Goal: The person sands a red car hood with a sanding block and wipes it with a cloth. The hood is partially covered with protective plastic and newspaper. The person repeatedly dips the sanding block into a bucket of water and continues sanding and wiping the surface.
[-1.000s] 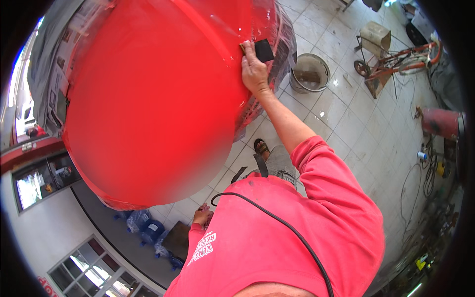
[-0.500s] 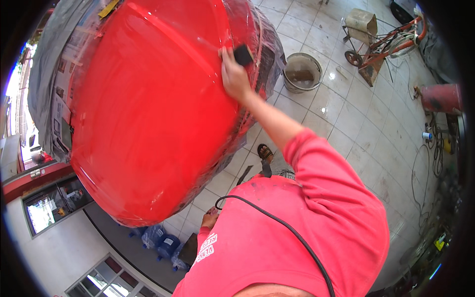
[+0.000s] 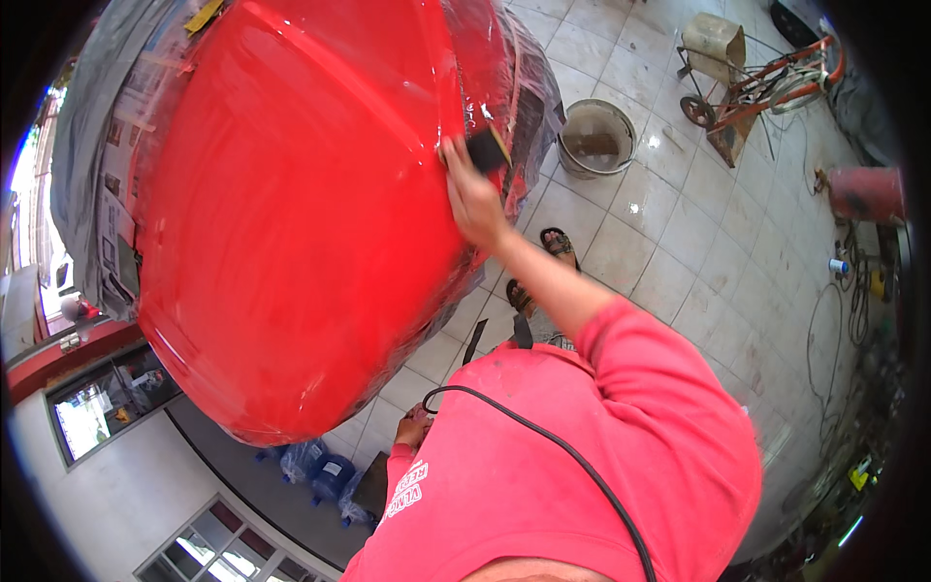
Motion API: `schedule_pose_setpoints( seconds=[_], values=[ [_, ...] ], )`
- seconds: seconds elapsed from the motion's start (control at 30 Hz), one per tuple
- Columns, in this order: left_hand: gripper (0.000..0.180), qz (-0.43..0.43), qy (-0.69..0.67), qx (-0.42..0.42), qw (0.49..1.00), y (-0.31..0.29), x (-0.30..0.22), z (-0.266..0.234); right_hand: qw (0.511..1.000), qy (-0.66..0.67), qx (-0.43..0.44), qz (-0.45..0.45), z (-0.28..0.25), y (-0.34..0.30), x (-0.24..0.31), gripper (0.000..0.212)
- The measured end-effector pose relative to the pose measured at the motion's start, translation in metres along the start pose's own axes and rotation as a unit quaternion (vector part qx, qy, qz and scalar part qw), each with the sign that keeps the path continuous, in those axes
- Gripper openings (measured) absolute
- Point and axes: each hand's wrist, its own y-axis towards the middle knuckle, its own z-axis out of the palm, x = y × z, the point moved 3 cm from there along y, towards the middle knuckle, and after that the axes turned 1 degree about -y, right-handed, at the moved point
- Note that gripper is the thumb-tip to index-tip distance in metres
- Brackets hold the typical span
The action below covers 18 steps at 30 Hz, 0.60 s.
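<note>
My right hand (image 3: 475,199) reaches out over a glossy red car body panel (image 3: 291,223), near its right edge. It grips a black sanding block (image 3: 488,150) with a yellowish edge; the fingers are slightly blurred, and the block's contact face is hidden. Low beside my body, my left hand (image 3: 414,428) shows only in part, close to the red shirt. Its fingers are too small and covered to read. Clear plastic sheeting (image 3: 533,107) wraps the panel's right side, while newspaper (image 3: 121,218) and grey sheeting (image 3: 82,184) cover its left side.
A bucket of murky water (image 3: 594,141) stands on the tiled floor (image 3: 669,242) right of the panel. Farther right are a hand cart (image 3: 737,116) and a red tank (image 3: 866,194). Blue water jugs (image 3: 330,475) sit at lower left. A black cable (image 3: 562,441) crosses my shirt.
My right hand and the block have moved toward me and slightly right along the panel's edge. A second sandalled foot has come into view. My left hand has hardly shifted.
</note>
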Motion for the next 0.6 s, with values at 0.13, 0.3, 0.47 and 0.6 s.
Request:
schedule_pose_setpoints(
  seconds=[0.13,0.3,0.47,0.6],
  values=[
    [0.042,-0.009,0.127,0.016,0.992,-0.008,0.006,0.001,0.999,-0.019,0.027,0.009,-0.012,-0.02,0.007,0.059],
    [0.05,-0.059,0.226,0.059,0.97,-0.014,0.022,-0.017,0.996,-0.048,0.024,0.076,-0.002,0.126,-0.047,0.053],
    [0.074,0.038,-0.406,0.158,0.899,-0.122,-0.127,0.018,0.996,0.012,0.049,0.067,-0.001,-0.012,0.008,0.069],
    [0.065,0.278,-0.401,0.194,0.851,-0.157,-0.298,0.049,0.997,-0.034,0.045,0.048,-0.011,0.014,-0.004,0.062]
  ],
)
